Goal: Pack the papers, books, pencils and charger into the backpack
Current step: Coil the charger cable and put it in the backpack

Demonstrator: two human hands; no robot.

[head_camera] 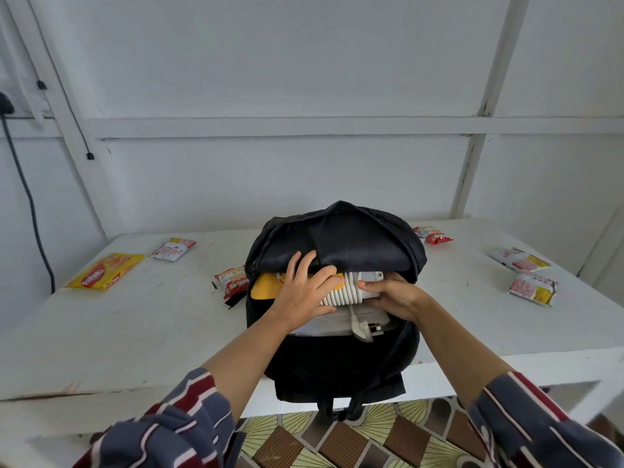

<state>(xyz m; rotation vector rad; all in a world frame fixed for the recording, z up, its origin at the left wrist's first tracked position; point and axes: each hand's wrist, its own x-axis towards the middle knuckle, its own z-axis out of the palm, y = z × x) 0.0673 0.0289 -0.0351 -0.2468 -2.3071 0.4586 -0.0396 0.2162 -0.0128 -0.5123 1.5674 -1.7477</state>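
Fingers (380, 300) of our right hand (393, 295) curl round the charger (351, 290) in the backpack (337, 241) mouth; our left hand (305, 292) rests on it, fingers straight.

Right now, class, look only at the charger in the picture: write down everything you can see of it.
The charger is a white, plastic-looking brick with its white cable wound round it in tight coils. It lies sideways in the mouth of the open black backpack. The right hand grips its right end, thumb on top; the left hand rests on the coils. A short cable end hangs down, its plug with dark prongs lying over pale papers.
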